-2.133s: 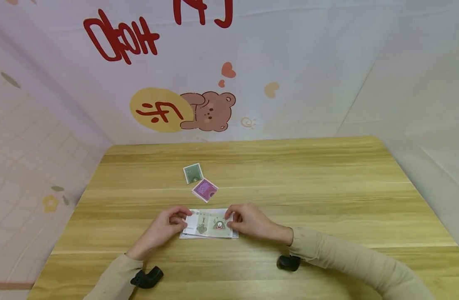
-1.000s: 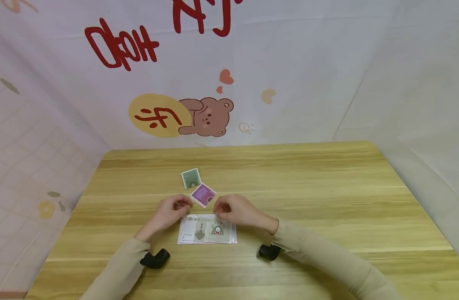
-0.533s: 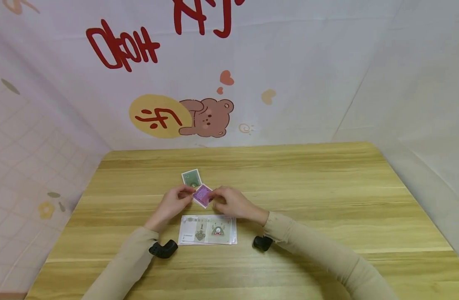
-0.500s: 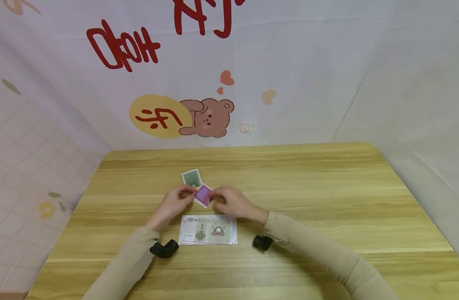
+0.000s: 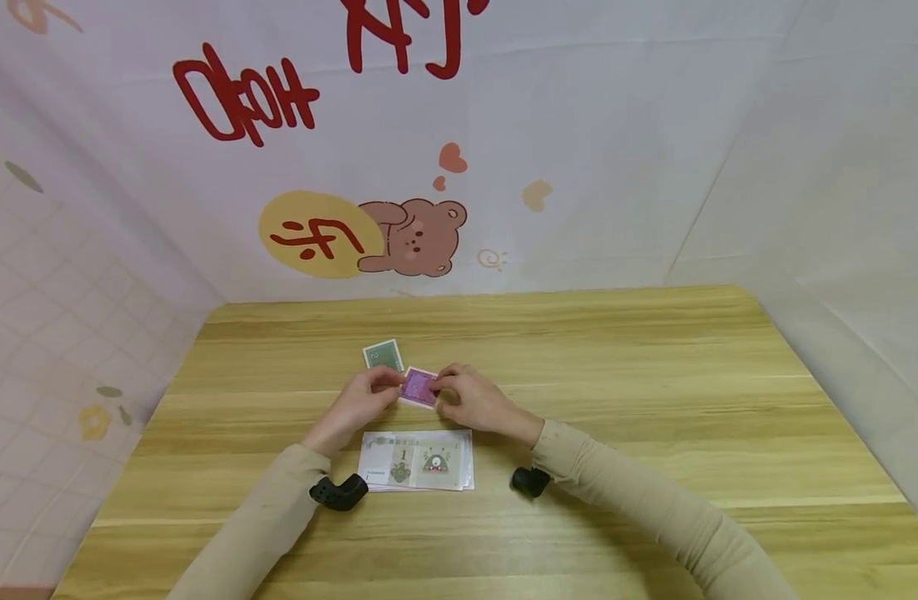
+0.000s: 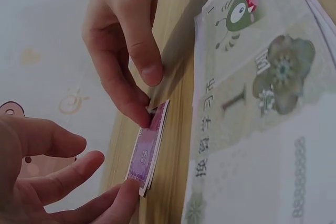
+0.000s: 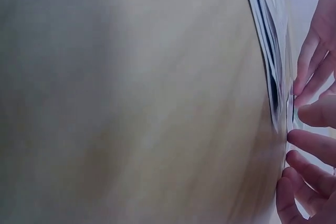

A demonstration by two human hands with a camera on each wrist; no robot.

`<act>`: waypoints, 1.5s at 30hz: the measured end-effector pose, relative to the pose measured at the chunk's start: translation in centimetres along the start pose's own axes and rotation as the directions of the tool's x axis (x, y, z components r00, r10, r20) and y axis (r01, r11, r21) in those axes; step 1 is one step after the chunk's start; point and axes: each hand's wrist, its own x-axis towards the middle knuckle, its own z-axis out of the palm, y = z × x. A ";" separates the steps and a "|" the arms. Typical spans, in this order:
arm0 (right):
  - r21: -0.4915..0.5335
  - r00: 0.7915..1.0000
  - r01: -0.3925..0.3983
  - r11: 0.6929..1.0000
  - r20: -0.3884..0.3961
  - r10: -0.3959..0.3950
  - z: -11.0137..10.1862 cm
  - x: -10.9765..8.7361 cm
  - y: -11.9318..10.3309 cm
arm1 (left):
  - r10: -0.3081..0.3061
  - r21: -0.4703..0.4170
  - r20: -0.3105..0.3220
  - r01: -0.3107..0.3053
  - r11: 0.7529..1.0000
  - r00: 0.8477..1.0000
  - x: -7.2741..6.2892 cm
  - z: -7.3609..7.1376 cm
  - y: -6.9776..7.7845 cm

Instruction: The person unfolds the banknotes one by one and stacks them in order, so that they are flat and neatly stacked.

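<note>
Between my two hands lies a small stack of purple play banknotes (image 5: 418, 387) marked 5, low over the wooden table. Fingertips of my left hand (image 5: 361, 402) hold its left edge. My right hand (image 5: 477, 404) holds the opposite edge, with a forefinger on one corner of the purple notes (image 6: 144, 158) in the left wrist view. A green play banknote (image 5: 383, 354) marked 2 lies just behind my left hand, partly covered by it. Nearer me sits a stack of larger pale play banknotes (image 5: 406, 462), with a 1 and a cartoon monster on top.
The wooden table (image 5: 654, 400) extends to both sides and behind the notes. A white cloth (image 5: 594, 125) with a printed bear (image 5: 421, 237) hangs at its back edge. Black camera mounts (image 5: 338, 493) sit on both wrists.
Both hands have left the pale stack and moved forward to the purple notes. The purple notes have turned to lie straighter and shifted slightly right, apart from the green one's corner.
</note>
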 end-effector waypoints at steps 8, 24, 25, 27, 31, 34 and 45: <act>0.046 0.998 -0.022 0.999 -0.055 0.025 0.0 0.2 0.8 | -0.009 -0.168 0.022 0.013 0.986 1.000 0.1 0.6 0.1; 0.054 0.975 -0.148 0.987 -0.156 0.155 0.8 0.2 1.4 | -0.198 -0.546 -0.041 0.144 0.825 0.979 0.8 2.2 0.7; 0.059 0.975 -0.152 0.987 -0.157 0.160 0.8 0.1 1.4 | -0.202 -0.533 -0.046 0.147 0.833 0.978 0.8 2.3 0.8; 0.062 0.974 -0.158 0.986 -0.158 0.166 0.8 0.0 1.4 | -0.204 -0.497 -0.051 0.153 0.854 0.978 0.8 2.5 0.9; 0.075 0.972 -0.163 0.984 -0.159 0.173 0.5 -0.3 1.3 | -0.200 -0.403 -0.062 0.159 0.901 0.978 0.5 2.9 1.5; 0.068 0.973 -0.146 0.987 -0.169 0.156 0.4 -0.5 1.2 | -0.195 -0.344 -0.072 0.159 0.925 0.978 0.5 3.1 2.1; 0.077 0.968 -0.149 0.986 -0.190 0.161 0.2 -0.7 1.4 | -0.224 -0.455 -0.075 0.166 0.875 0.972 1.0 3.5 2.9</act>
